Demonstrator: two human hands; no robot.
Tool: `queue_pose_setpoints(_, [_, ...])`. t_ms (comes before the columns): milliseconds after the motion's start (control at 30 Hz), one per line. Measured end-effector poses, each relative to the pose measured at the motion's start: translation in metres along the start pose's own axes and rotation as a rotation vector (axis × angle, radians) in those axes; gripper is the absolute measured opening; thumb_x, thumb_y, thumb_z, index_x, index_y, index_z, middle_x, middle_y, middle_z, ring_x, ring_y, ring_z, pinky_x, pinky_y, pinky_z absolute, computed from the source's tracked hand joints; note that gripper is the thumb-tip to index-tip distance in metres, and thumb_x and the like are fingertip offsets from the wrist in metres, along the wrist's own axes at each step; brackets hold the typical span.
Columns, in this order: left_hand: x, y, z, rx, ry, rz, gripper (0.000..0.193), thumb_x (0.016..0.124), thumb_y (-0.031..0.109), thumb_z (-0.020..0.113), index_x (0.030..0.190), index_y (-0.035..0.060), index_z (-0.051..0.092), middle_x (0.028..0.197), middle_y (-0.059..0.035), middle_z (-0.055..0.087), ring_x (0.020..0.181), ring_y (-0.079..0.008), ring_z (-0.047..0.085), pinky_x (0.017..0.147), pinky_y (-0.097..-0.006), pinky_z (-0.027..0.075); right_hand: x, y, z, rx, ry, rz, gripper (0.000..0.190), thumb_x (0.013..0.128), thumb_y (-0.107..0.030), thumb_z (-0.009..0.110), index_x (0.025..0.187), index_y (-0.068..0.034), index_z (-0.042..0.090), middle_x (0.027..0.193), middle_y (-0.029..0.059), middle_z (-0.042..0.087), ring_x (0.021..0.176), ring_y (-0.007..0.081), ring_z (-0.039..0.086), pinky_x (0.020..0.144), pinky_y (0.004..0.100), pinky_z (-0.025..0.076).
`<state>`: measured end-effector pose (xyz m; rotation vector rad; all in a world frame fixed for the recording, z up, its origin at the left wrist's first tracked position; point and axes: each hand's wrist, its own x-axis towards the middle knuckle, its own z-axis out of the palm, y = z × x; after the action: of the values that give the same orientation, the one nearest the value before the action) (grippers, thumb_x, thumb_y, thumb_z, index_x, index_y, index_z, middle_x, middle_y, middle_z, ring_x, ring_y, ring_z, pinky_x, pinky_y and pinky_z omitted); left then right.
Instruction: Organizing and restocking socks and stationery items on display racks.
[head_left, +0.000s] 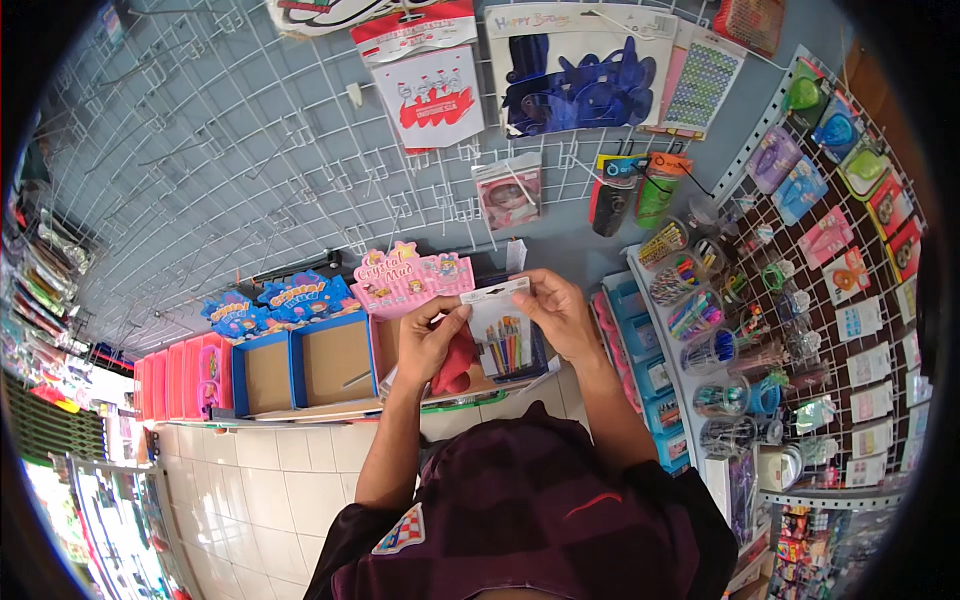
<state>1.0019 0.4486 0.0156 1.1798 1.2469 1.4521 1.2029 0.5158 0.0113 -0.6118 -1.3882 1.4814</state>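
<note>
A flat pack with a hanging hole and several small paintbrushes pictured or enclosed in it (507, 341) is held up in front of my chest. My left hand (431, 337) pinches its upper left edge, and my right hand (559, 311) grips the upper right corner. Just under my left hand is a red item (454, 366), partly hidden by the hand and the pack. Behind the pack a pink "Crystal Mud" display box (412, 277) stands on the shelf.
A white wire grid wall (300, 135) with hooks and hanging packs rises ahead. Blue-edged trays (334, 360) and pink baskets (176, 379) line the shelf at left. At right, tubs of pens (694, 315) stand on a grey shelf beside another grid of small packs (855, 300).
</note>
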Motion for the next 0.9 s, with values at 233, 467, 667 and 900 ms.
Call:
queue_pose_setpoints(233, [0.0, -0.008, -0.002, 0.024, 0.044, 0.16, 0.018, 0.088, 0.007, 0.072, 0.104, -0.0009, 0.07, 0.089, -0.0016, 0.069, 0.08, -0.0069, 0.06, 0.076, -0.0225, 0.048, -0.001, -0.002, -0.025, 0.011, 0.132, 0.003, 0.014, 0.093, -0.003, 0.065, 0.105, 0.002, 0.063, 0.097, 0.0051, 0.069, 0.09, 0.01, 0.064, 0.082, 0.0253, 0.051])
queue_pose_setpoints(467, [-0.01, -0.024, -0.02, -0.011, 0.056, 0.05, 0.018, 0.088, 0.006, 0.073, 0.105, -0.0004, 0.072, 0.09, -0.0024, 0.069, 0.082, -0.0071, 0.06, 0.075, -0.0214, 0.047, 0.032, -0.034, -0.078, 0.039, 0.463, -0.225, 0.014, 0.093, -0.001, 0.063, 0.107, 0.001, 0.062, 0.1, 0.0074, 0.07, 0.09, 0.011, 0.065, 0.081, 0.0245, 0.05])
queue_pose_setpoints(667, [-0.019, -0.027, -0.026, -0.015, 0.109, 0.043, 0.017, 0.087, 0.006, 0.074, 0.103, 0.0004, 0.072, 0.092, -0.0031, 0.07, 0.084, -0.0077, 0.061, 0.076, -0.0221, 0.048, 0.073, -0.041, -0.098, 0.034, 0.51, -0.293, 0.016, 0.093, -0.004, 0.064, 0.108, 0.001, 0.06, 0.099, 0.0082, 0.07, 0.088, 0.011, 0.064, 0.079, 0.0241, 0.05])
queue_pose_setpoints(900, [-0.028, -0.032, -0.037, -0.03, 0.172, 0.009, 0.017, 0.087, 0.006, 0.074, 0.103, -0.0001, 0.072, 0.093, -0.0029, 0.07, 0.084, -0.0074, 0.062, 0.076, -0.0219, 0.049, 0.085, -0.039, -0.1, 0.032, 0.511, -0.282, 0.018, 0.093, -0.005, 0.065, 0.109, 0.002, 0.059, 0.101, 0.0091, 0.07, 0.09, 0.0113, 0.063, 0.08, 0.0239, 0.05])
